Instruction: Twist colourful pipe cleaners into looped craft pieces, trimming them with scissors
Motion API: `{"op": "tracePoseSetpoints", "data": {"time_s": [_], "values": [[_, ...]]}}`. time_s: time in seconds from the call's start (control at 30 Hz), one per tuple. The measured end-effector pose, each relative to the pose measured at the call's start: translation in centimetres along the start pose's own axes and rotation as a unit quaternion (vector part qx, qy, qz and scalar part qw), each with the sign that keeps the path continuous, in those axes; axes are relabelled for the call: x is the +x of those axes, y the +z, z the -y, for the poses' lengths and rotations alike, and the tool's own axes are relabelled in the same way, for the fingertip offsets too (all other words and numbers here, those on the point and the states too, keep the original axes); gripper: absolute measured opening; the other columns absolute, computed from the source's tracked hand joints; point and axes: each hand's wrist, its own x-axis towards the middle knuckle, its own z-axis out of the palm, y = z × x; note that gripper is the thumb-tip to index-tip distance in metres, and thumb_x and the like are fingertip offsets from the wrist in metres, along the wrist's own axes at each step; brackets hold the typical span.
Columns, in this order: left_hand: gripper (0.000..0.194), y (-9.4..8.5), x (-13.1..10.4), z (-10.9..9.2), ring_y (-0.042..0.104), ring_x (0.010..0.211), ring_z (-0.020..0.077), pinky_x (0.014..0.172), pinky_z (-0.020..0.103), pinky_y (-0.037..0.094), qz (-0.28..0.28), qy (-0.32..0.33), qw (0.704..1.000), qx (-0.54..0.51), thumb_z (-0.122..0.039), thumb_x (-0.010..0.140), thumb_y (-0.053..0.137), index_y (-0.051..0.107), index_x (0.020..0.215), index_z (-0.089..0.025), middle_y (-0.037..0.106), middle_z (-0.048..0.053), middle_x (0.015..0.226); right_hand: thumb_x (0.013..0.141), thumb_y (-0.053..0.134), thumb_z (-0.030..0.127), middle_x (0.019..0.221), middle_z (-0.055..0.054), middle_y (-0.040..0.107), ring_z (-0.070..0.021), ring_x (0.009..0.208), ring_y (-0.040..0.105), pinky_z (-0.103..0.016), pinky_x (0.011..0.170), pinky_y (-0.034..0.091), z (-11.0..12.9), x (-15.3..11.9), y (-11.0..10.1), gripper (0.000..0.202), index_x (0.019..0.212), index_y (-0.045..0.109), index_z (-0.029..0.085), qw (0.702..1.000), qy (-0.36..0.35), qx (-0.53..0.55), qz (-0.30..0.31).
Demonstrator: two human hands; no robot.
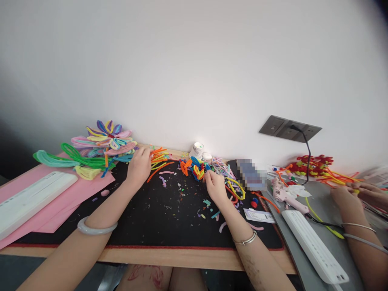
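Note:
My left hand (pixel 139 165) is closed at the left end of a bunch of orange and yellow pipe cleaners (pixel 160 161), with its fingertips partly hidden. Farther right, my right hand (pixel 216 186) pinches a looped pipe-cleaner piece (pixel 198 171) in blue, yellow and orange. Orange pipe-cleaner loops (pixel 185 166) lie beside that piece. Behind the right hand is a tangle of pastel pipe cleaners (pixel 222 165), and a bent yellow pipe cleaner (pixel 239 192) curves to its right.
Clippings litter the black mat (pixel 145 218). Pipe-cleaner flowers (pixel 109 139) and a white power strip (pixel 36 202) over pink sheets (pixel 100 186) are left. A paper cup (pixel 197 150) stands behind. Rightward are a phone (pixel 251 174), glue gun (pixel 289 198), another strip (pixel 315 246) and another person's hands (pixel 345 198).

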Motion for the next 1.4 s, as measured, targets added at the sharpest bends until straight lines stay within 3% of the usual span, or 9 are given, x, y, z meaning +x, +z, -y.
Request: {"op": "tracePoseSetpoints", "data": {"time_s": [0.23,0.4,0.6,1.03,1.27,1.4], "values": [[0.031,0.5,0.0,0.7,0.052,0.088,0.0253,0.079,0.038,0.042,-0.018,0.035,0.999,0.005,-0.013,0.086,0.031,0.056,0.105,-0.013,0.061,0.011,0.096,0.089,0.031,0.026,0.047,0.003,0.042,-0.0113,0.046,0.042,-0.022,0.052,0.028,0.1,-0.1,-0.1,0.036,0.057,0.044,0.019,1.0,-0.001,-0.001,0.0],[0.028,0.3,0.0,0.5,0.053,0.086,0.0257,0.076,0.037,0.043,-0.003,0.008,1.0,0.005,-0.017,0.086,0.033,0.057,0.1,-0.013,0.063,0.01,0.087,0.089,0.03,0.026,0.048,0.003,0.043,-0.0115,0.047,0.042,-0.023,0.052,0.028,0.0,-0.1,0.0,0.036,0.058,0.045,0.019,1.0,-0.002,0.001,-0.001],[0.022,0.2,0.1,0.3,0.051,0.094,0.0246,0.079,0.036,0.042,-0.014,0.009,0.999,-0.028,-0.019,0.087,0.035,0.055,0.095,-0.017,0.056,0.01,0.095,0.089,0.031,0.026,0.048,0.002,0.044,-0.0116,0.047,0.043,-0.023,0.052,0.028,0.2,0.0,-0.2,0.036,0.057,0.045,0.019,1.0,0.004,0.0,0.001],[0.028,-0.1,0.0,-0.4,0.058,0.085,0.0248,0.065,0.032,0.043,0.073,0.002,0.996,0.042,-0.019,0.087,0.033,0.053,0.106,-0.015,0.056,0.012,0.104,0.089,0.031,0.027,0.047,0.004,0.041,-0.0112,0.046,0.041,-0.023,0.051,0.027,0.2,-0.1,-0.1,0.035,0.057,0.043,0.019,1.0,-0.001,0.005,0.001],[0.033,-0.2,-0.3,-0.3,0.062,0.068,0.0243,0.055,0.03,0.042,0.1,-0.06,0.991,0.06,-0.022,0.088,0.031,0.048,0.116,-0.021,0.065,0.009,0.089,0.09,0.03,0.027,0.047,0.003,0.041,-0.0115,0.046,0.043,-0.023,0.051,0.027,0.2,0.0,-0.2,0.036,0.057,0.044,0.019,1.0,-0.001,0.001,0.005],[0.034,-0.6,-0.2,-0.6,0.062,0.072,0.0255,0.059,0.034,0.045,0.062,-0.084,0.995,0.006,-0.023,0.088,0.03,0.045,0.119,-0.023,0.063,0.011,0.097,0.09,0.029,0.028,0.047,0.003,0.041,-0.0121,0.047,0.043,-0.023,0.051,0.027,0.0,-0.1,-0.1,0.036,0.058,0.043,0.02,1.0,-0.001,0.0,0.005]]}}
